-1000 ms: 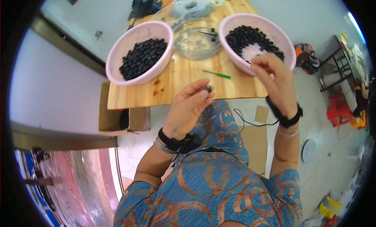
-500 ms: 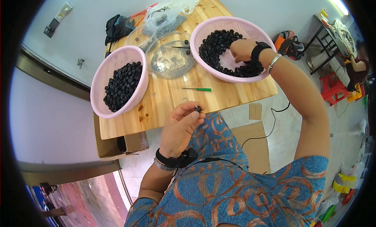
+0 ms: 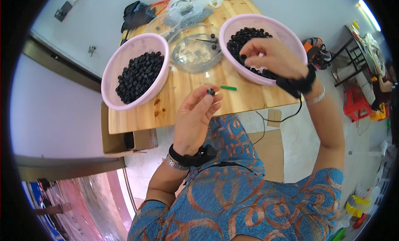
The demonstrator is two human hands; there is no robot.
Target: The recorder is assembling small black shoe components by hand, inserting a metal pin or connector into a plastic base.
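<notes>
Near the table's front edge my left hand [image 3: 193,120] pinches a small black round cap [image 3: 211,92] between thumb and fingertips. Just beyond it lies a screwdriver with a green handle [image 3: 228,88], its shaft partly hidden by my fingers. My right hand [image 3: 272,58] is over the right pink basket [image 3: 297,43], its fingers curled together. Something dark shows at its fingertips, but against the black pieces behind I cannot make out what it is. Many small black caps [image 3: 249,33] fill that basket. The left pink basket [image 3: 107,89] holds a heap of similar black pieces [image 3: 141,75].
Between the baskets sits a clear round plastic tray [image 3: 195,68] with dark tweezers [image 3: 205,40] and loose black pieces. Plastic bags [image 3: 187,10] and a black bag [image 3: 137,14] lie at the back. A cardboard box [image 3: 114,141] stands under the table's left side; a red stool [image 3: 353,102] is right.
My right hand has lifted from the caps and shifted toward me, its fingers now above the basket. The left hand still pinches the cap. The whole view has shifted slightly.
</notes>
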